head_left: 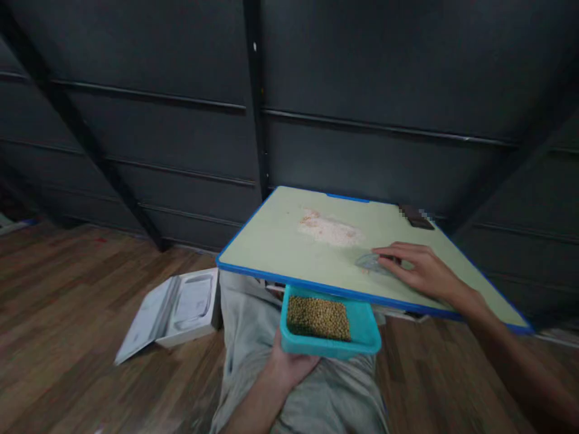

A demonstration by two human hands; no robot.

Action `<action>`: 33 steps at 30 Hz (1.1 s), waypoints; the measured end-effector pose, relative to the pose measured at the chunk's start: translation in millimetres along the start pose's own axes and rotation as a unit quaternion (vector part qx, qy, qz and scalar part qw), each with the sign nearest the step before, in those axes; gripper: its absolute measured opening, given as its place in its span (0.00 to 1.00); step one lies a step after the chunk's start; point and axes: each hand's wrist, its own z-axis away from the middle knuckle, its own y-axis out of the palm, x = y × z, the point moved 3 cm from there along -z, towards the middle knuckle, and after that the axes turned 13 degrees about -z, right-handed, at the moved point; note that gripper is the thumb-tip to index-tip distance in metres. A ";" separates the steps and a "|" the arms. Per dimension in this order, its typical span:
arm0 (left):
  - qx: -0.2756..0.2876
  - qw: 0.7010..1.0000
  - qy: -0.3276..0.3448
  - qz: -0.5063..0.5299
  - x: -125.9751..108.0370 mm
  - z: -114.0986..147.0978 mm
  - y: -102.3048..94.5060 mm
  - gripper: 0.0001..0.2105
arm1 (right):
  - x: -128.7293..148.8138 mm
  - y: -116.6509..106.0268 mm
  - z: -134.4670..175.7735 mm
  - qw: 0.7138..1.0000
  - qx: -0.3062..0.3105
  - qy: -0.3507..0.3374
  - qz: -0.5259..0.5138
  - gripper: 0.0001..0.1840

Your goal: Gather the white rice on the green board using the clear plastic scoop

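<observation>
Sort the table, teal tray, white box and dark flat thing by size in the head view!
1. Table
2. Teal tray and white box: too alike to rank
3. Dark flat thing

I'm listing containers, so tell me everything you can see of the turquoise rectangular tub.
The turquoise rectangular tub looks plastic and open-topped, with rounded corners. Small round tan grains cover its left and middle; turquoise interior shows at the right. It is over grey fabric trousers, by the near edge of the pale green, blue-rimmed tabletop; whether tub and tabletop touch is unclear. The left hand holds it from below, near its left end.
</observation>
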 end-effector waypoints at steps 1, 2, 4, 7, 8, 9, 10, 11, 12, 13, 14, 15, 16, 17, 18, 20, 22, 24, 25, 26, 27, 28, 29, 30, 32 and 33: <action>-0.001 1.000 -0.001 -0.007 -1.1 1.5 1.5 0.24 | 2.5 1.2 -1.2 1.000 -0.007 -0.005 -0.004 0.13; -0.002 1.000 -0.001 -0.012 -2.0 2.8 2.8 0.23 | 4.7 2.4 -2.6 1.000 -0.012 -0.010 -0.007 0.13; -0.003 1.000 -0.002 -0.021 -2.8 4.6 4.9 0.22 | 7.7 4.6 -5.4 1.000 -0.019 -0.016 -0.010 0.14; 0.000 1.000 0.000 -0.026 -1.8 5.1 6.4 0.23 | 8.9 7.5 -8.9 1.000 -0.019 -0.020 -0.005 0.13; 0.002 1.000 0.001 -0.025 -1.3 5.0 6.7 0.23 | 8.9 8.3 -9.6 1.000 -0.016 -0.020 -0.003 0.13; 0.004 1.000 0.002 -0.023 -1.0 4.9 7.1 0.23 | 8.9 9.0 -10.1 1.000 -0.015 -0.020 -0.002 0.13; 0.007 1.000 0.002 -0.020 -1.0 5.0 7.4 0.23 | 9.0 9.5 -10.4 1.000 -0.016 -0.019 -0.002 0.13; 0.008 1.000 0.002 -0.018 -1.2 5.3 7.8 0.23 | 9.1 9.8 -10.8 1.000 -0.017 -0.019 -0.002 0.13; 0.008 1.000 0.000 -0.017 -1.6 5.7 8.0 0.23 | 9.5 9.8 -11.5 1.000 -0.019 -0.019 -0.003 0.13; 0.007 1.000 -0.002 -0.017 -2.1 6.2 8.0 0.22 | 9.9 9.5 -12.9 1.000 -0.022 -0.019 -0.004 0.13; 0.006 1.000 -0.004 -0.018 -2.7 6.7 8.1 0.22 | 10.2 8.9 -15.3 0.999 -0.025 -0.019 -0.007 0.13; 0.006 1.000 -0.005 -0.017 -3.3 7.1 8.1 0.22 | 10.4 8.1 -19.0 0.999 -0.027 -0.020 -0.011 0.13; 0.006 1.000 -0.006 -0.016 -3.9 7.4 8.1 0.22 | 10.4 7.0 -24.1 0.999 -0.030 -0.022 -0.017 0.13; 0.007 1.000 -0.006 -0.015 -4.3 7.5 8.2 0.22 | 9.9 5.8 -30.9 0.999 -0.035 -0.026 -0.023 0.13; 0.007 1.000 -0.007 -0.012 -4.7 7.6 8.5 0.22 | 8.8 4.9 -39.2 0.998 -0.038 -0.032 -0.030 0.13; 0.003 1.000 -0.007 -0.009 -5.3 7.7 9.5 0.21 | 4.4 3.8 -59.7 0.997 -0.057 -0.043 -0.042 0.12; -0.005 1.000 -0.008 -0.010 -6.1 8.1 11.1 0.20 | -4.3 5.6 -82.0 0.995 -0.080 -0.038 -0.052 0.12; -0.011 1.000 -0.009 -0.011 -6.6 8.6 12.4 0.19 | -15.3 10.4 -100.5 0.992 -0.106 -0.032 -0.064 0.12; -0.013 1.000 -0.011 -0.011 -6.7 8.9 12.5 0.19 | -21.1 13.3 -106.7 0.989 -0.123 -0.028 -0.071 0.12; -0.015 1.000 -0.012 -0.010 -6.7 9.1 12.0 0.19 | -26.6 16.6 -110.5 0.987 -0.139 -0.027 -0.077 0.12; -0.018 1.000 -0.014 -0.010 -6.6 9.4 11.1 0.19 | -32.0 19.3 -111.7 0.983 -0.160 -0.025 -0.081 0.12; -0.021 1.000 -0.017 -0.009 -6.5 9.5 9.7 0.19 | -37.1 21.6 -110.5 0.980 -0.181 -0.024 -0.082 0.12; -0.024 1.000 -0.018 -0.008 -6.5 9.5 8.2 0.19 | -41.6 23.6 -107.7 0.977 -0.194 -0.024 -0.080 0.12; -0.025 0.999 -0.020 -0.007 -6.5 9.4 6.6 0.18 | -45.9 25.3 -103.9 0.976 -0.199 -0.023 -0.079 0.11; -0.023 0.999 -0.023 -0.007 -6.7 8.6 4.1 0.18 | -54.2 27.2 -96.2 0.977 -0.199 -0.015 -0.079 0.11; -0.021 0.999 -0.024 -0.009 -6.9 8.0 3.2 0.18 | -58.2 27.8 -93.3 0.977 -0.197 -0.008 -0.082 0.11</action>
